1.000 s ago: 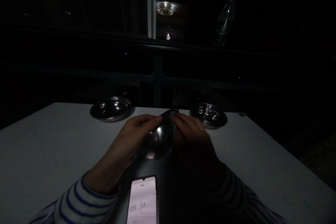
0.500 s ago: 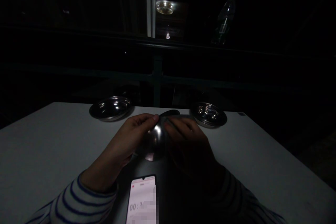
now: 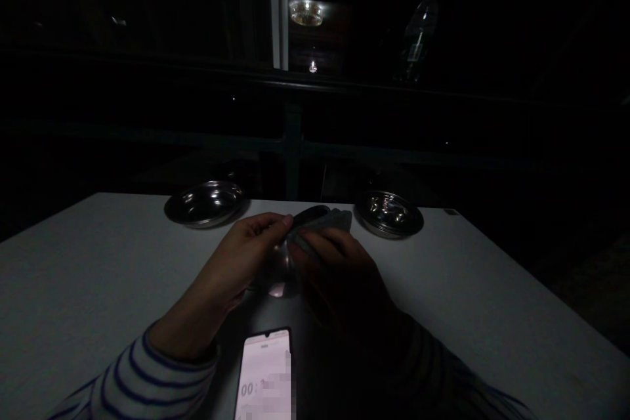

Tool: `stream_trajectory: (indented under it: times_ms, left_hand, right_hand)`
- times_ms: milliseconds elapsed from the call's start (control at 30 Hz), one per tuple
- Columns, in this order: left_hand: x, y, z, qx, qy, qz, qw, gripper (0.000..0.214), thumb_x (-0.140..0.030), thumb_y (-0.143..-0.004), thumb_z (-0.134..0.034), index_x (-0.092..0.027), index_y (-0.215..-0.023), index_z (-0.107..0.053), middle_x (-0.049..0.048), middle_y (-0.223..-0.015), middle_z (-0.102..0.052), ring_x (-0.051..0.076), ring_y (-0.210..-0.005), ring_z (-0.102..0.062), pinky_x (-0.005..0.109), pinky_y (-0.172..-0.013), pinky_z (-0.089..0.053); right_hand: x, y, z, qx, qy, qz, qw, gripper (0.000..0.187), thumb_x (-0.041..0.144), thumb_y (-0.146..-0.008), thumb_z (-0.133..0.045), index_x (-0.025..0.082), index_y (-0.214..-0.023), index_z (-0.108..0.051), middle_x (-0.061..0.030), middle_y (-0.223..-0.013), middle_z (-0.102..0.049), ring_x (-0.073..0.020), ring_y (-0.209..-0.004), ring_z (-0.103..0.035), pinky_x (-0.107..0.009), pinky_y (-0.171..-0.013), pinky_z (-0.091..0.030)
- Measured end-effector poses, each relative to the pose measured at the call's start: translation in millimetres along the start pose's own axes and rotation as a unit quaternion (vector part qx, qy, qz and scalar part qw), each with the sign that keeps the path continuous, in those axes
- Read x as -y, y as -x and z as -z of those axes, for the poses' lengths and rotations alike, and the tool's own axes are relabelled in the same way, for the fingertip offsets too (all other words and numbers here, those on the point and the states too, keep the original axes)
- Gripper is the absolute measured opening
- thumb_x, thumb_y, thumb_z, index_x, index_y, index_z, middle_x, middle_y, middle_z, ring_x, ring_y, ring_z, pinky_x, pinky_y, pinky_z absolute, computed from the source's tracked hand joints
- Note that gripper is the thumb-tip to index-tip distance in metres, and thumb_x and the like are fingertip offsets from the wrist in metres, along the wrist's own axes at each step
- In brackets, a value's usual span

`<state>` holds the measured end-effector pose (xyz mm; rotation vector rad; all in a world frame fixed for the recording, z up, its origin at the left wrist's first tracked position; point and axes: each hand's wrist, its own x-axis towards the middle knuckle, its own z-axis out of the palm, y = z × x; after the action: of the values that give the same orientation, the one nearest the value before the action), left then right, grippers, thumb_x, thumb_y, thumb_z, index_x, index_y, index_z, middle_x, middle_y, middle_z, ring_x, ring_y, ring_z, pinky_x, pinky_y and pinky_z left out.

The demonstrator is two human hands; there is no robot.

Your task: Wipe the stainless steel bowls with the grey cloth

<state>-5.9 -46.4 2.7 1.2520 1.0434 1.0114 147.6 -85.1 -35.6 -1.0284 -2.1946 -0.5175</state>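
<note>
The metal bowl (image 3: 284, 268) I have in front of me is smooth and dark silver, its curved side facing me with a soft highlight and a small pink patch low down. It is tilted, over the middle of the table (image 3: 93, 269), short of the far edge; whether its bottom touches the tabletop I cannot tell. My left hand (image 3: 241, 246) pinches its left rim, thumb on top and pointing inward, the other fingers curled behind. My right hand (image 3: 344, 272), in deep shadow, has its fingers bent together over a grey cloth (image 3: 340, 219), pressing it to the bowl's right side, and a fold sticks out past my knuckles. Both forearms come in from the near edge, the left in a white sleeve (image 3: 152, 374) with blue stripes.

By the far edge, a wide bowl (image 3: 204, 205) sits toward the left corner and a smaller bowl (image 3: 388, 213) toward the right. Between my forearms lies a lit phone (image 3: 266, 357) reading "00:", the rest lost under blocky pixels. A sticker (image 3: 450, 212) at the far right corner and the label on a bottle (image 3: 420, 33) beyond are too small to read.
</note>
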Motion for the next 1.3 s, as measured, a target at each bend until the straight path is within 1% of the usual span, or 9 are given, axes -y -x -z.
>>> stream_trajectory:
  times_ms: [100, 300, 533, 633, 767, 1000, 1067, 1200, 1300]
  left_hand:
    - [-0.5, 0.3, 1.3, 0.006, -0.007, -0.001, 1.0, 0.024, -0.037, -0.066, -0.067, -0.015, -0.076, -0.066, -0.0009, -0.059, -0.061, 0.011, -0.052, -0.053, 0.019, -0.047, -0.037]
    - [-2.7, 2.2, -0.7, 0.003, -0.008, -0.013, 1.0, 0.023, -0.035, -0.066, -0.067, -0.014, -0.076, -0.066, 0.0002, -0.061, -0.062, 0.012, -0.056, -0.055, 0.02, -0.05, -0.04]
    - [2.1, -0.5, 2.7, 0.003, -0.009, -0.006, 1.0, 0.023, -0.036, -0.066, -0.066, -0.014, -0.075, -0.066, -0.0007, -0.058, -0.06, 0.01, -0.052, -0.053, 0.019, -0.047, -0.038]
    - [-0.1, 0.9, 1.3, 0.003, -0.011, -0.011, 1.0, 0.023, -0.035, -0.067, -0.066, -0.014, -0.074, -0.066, -0.0006, -0.057, -0.06, 0.011, -0.052, -0.053, 0.019, -0.048, -0.039]
    - [-0.7, 0.9, -0.7, 0.01, 0.004, 0.0, 1.0, 0.023, -0.036, -0.069, -0.064, -0.014, -0.077, -0.066, -0.0002, -0.059, -0.06, 0.012, -0.055, -0.055, 0.02, -0.05, -0.041]
    - [4.6, -2.5, 2.8, 0.001, 0.007, -0.004, 1.0, 0.025, -0.037, -0.067, -0.066, -0.014, -0.077, -0.066, -0.0007, -0.057, -0.059, 0.011, -0.052, -0.053, 0.02, -0.048, -0.039]
    - [3.1, -1.6, 2.2, -0.003, 0.008, -0.008, 1.0, 0.024, -0.036, -0.067, -0.066, -0.014, -0.076, -0.067, 0.0, -0.058, -0.061, 0.011, -0.053, -0.053, 0.02, -0.049, -0.04]
    - [-1.1, 0.8, -0.9, -0.012, 0.029, 0.005, 0.999, 0.022, -0.035, -0.068, -0.066, -0.015, -0.077, -0.067, 0.0006, -0.062, -0.064, 0.011, -0.055, -0.055, 0.02, -0.05, -0.04]
    - [-1.6, 1.4, -2.7, -0.009, 0.041, 0.01, 0.999, 0.02, -0.034, -0.068, -0.066, -0.015, -0.074, -0.067, -0.0002, -0.06, -0.063, 0.011, -0.053, -0.055, 0.02, -0.048, -0.038]
  right_hand:
    - [-0.3, 0.6, -1.0, -0.015, 0.006, 0.023, 1.0, 0.034, 0.025, -0.084, -0.045, 0.016, -0.115, -0.056, -0.0058, -0.119, -0.057, -0.0239, -0.1, -0.047, -0.038, -0.076, -0.045]
    - [-20.8, 0.6, 2.8, -0.035, -0.006, -0.103, 0.994, 0.034, 0.023, -0.089, -0.038, 0.009, -0.114, -0.055, -0.0107, -0.115, -0.058, -0.0216, -0.101, -0.048, -0.036, -0.086, -0.043]
    - [0.3, 1.7, -1.1, 0.005, 0.011, 0.051, 0.999, 0.035, 0.026, -0.084, -0.045, 0.017, -0.117, -0.053, -0.005, -0.121, -0.055, -0.0247, -0.104, -0.046, -0.039, -0.076, -0.043]
    - [-11.9, 1.6, -2.9, -0.009, 0.001, -0.01, 1.0, 0.034, 0.026, -0.085, -0.045, 0.016, -0.116, -0.055, -0.0055, -0.119, -0.057, -0.0229, -0.101, -0.047, -0.037, -0.079, -0.043]
    - [-25.4, 0.7, -1.3, -0.041, -0.008, -0.102, 0.994, 0.033, 0.019, -0.088, -0.038, 0.006, -0.112, -0.056, -0.0123, -0.112, -0.059, -0.021, -0.099, -0.049, -0.035, -0.087, -0.042]
    - [-1.9, 3.3, -2.6, -0.016, 0.008, 0.047, 0.999, 0.034, 0.026, -0.083, -0.047, 0.017, -0.115, -0.055, -0.0053, -0.119, -0.057, -0.0241, -0.102, -0.047, -0.038, -0.077, -0.044]
    - [-7.3, 3.5, -3.7, -0.03, 0.005, 0.014, 0.999, 0.033, 0.027, -0.084, -0.047, 0.017, -0.114, -0.056, -0.0059, -0.117, -0.058, -0.0233, -0.1, -0.048, -0.037, -0.078, -0.044]
    - [-28.2, 2.1, -4.1, -0.055, -0.009, -0.114, 0.992, 0.032, 0.02, -0.088, -0.037, 0.009, -0.111, -0.057, -0.0108, -0.111, -0.06, -0.0212, -0.098, -0.051, -0.037, -0.085, -0.043]
    - [-27.3, 1.7, -3.7, -0.029, -0.012, -0.116, 0.993, 0.034, 0.018, -0.089, -0.034, 0.006, -0.113, -0.055, -0.0122, -0.113, -0.059, -0.0214, -0.1, -0.05, -0.037, -0.087, -0.043]
